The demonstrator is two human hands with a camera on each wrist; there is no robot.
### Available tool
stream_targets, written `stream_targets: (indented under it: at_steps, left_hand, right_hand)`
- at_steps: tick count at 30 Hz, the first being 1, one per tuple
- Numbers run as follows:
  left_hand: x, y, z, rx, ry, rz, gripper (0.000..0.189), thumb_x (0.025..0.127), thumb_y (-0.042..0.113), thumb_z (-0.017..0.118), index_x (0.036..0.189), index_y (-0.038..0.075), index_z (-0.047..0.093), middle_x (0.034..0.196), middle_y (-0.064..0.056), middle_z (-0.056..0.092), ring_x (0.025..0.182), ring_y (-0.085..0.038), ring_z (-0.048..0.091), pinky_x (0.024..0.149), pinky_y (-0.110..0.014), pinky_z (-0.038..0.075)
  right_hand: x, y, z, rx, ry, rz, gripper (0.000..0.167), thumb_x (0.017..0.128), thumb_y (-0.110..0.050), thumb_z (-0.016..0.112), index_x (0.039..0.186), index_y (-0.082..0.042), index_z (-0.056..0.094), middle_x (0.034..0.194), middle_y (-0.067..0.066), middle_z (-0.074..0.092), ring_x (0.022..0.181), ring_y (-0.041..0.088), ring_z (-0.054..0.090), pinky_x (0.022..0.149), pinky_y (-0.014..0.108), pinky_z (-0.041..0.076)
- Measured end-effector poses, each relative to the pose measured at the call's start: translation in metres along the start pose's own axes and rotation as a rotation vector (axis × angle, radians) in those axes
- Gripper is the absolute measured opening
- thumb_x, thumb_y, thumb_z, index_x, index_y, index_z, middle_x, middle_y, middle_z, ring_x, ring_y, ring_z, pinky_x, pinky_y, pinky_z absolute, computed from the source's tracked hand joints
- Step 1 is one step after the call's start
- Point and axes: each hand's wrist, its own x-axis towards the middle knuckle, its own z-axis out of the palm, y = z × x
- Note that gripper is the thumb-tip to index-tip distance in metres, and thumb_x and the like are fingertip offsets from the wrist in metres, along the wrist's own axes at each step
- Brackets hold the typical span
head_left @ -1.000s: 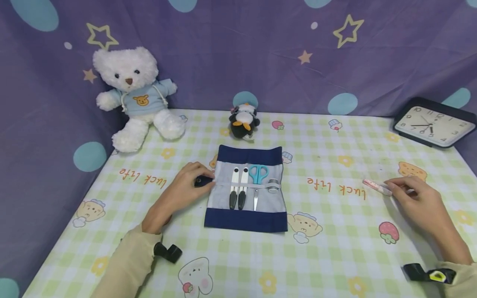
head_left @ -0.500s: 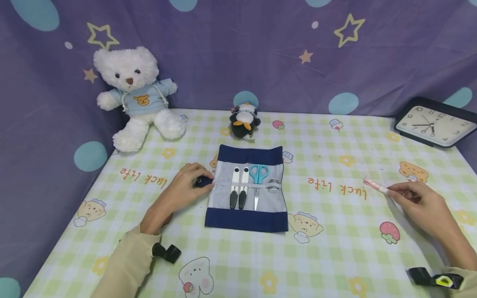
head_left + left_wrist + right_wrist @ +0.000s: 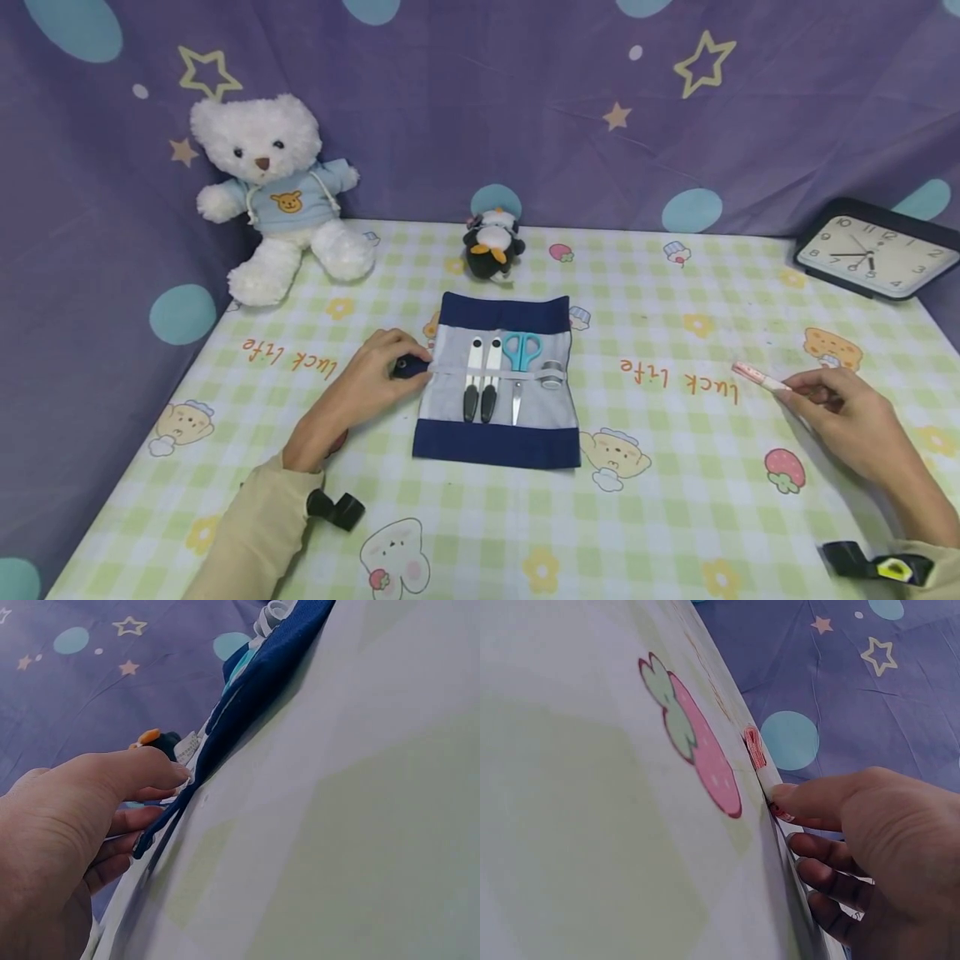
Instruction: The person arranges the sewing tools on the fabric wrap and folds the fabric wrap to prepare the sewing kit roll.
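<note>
A navy and grey fabric sewing kit (image 3: pixel 495 443) lies unrolled in the middle of the table. Under its white elastic sit two white-and-black slim tools, turquoise scissors (image 3: pixel 521 354) and a silver thimble (image 3: pixel 552 374). My left hand (image 3: pixel 367 375) pinches the kit's left edge where the dark snap tab (image 3: pixel 407 366) begins; in the left wrist view the tab (image 3: pixel 154 832) hangs past the thumb. Far to the right, my right hand (image 3: pixel 847 417) pinches the near end of a pink thread skein (image 3: pixel 750 373), whose white paper band (image 3: pixel 766 780) shows beside the thumb.
A white teddy bear (image 3: pixel 285 200) sits at the back left, a penguin plush (image 3: pixel 492 244) at the back centre. At the back right leans a black-framed clock (image 3: pixel 876 252). A checked cloth (image 3: pixel 637 533) covers the table, with a purple curtain (image 3: pixel 450 108) behind.
My right hand has shifted slightly towards me and to the right, its fingers still at the skein's end. The skein has barely moved. My left hand stays at the kit's edge.
</note>
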Motion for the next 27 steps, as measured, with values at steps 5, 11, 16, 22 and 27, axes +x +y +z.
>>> stream_targets:
  at_steps: [5,11,16,22,27]
  left_hand:
    - [0.0007,-0.0007,-0.0001,-0.009,-0.011,0.008,0.014,0.092,0.014,0.08,0.105,0.013,0.078,0.111,-0.003,0.066,0.109,-0.027,0.055,0.094,-0.05,0.046]
    - [0.0006,-0.0019,-0.0001,-0.017,-0.016,0.016,0.012,0.093,0.014,0.08,0.104,0.014,0.078,0.111,-0.003,0.066,0.109,-0.027,0.055,0.095,-0.049,0.045]
    - [0.0012,-0.0009,0.0008,-0.018,-0.022,0.018,0.011,0.093,0.015,0.08,0.104,0.015,0.078,0.11,-0.002,0.065,0.108,-0.026,0.054,0.094,-0.049,0.045]
    - [0.0021,0.0002,0.0013,-0.011,-0.023,0.031,0.008,0.093,0.015,0.08,0.101,0.016,0.078,0.109,-0.002,0.065,0.105,-0.026,0.054,0.091,-0.048,0.046]
    - [0.0031,0.0002,0.0018,-0.008,-0.02,0.04,0.007,0.093,0.015,0.08,0.099,0.015,0.077,0.108,-0.002,0.065,0.104,-0.025,0.054,0.091,-0.047,0.046]
  right_hand:
    - [-0.0006,0.0006,-0.0014,0.026,0.025,-0.03,0.014,0.096,-0.006,0.074,0.106,0.003,0.07,0.091,0.011,0.064,0.073,-0.004,0.046,0.062,0.017,0.037]
    - [-0.0008,-0.0007,-0.001,0.048,0.033,0.006,0.019,0.098,-0.014,0.074,0.107,0.002,0.07,0.096,0.017,0.068,0.071,-0.009,0.049,0.061,0.015,0.039]
    - [-0.0028,-0.0017,-0.002,0.057,0.049,0.019,0.021,0.1,-0.019,0.072,0.109,-0.001,0.07,0.102,0.019,0.069,0.076,-0.016,0.047,0.065,0.014,0.039]
    - [-0.0025,-0.0025,-0.0012,0.082,0.076,0.04,0.024,0.1,-0.024,0.073,0.11,-0.003,0.072,0.097,-0.006,0.065,0.081,-0.018,0.047,0.068,0.012,0.039]
    - [-0.0013,-0.0048,0.0003,0.128,0.091,0.033,0.022,0.099,-0.021,0.074,0.11,-0.002,0.072,0.092,-0.027,0.059,0.08,-0.02,0.051,0.069,0.007,0.041]
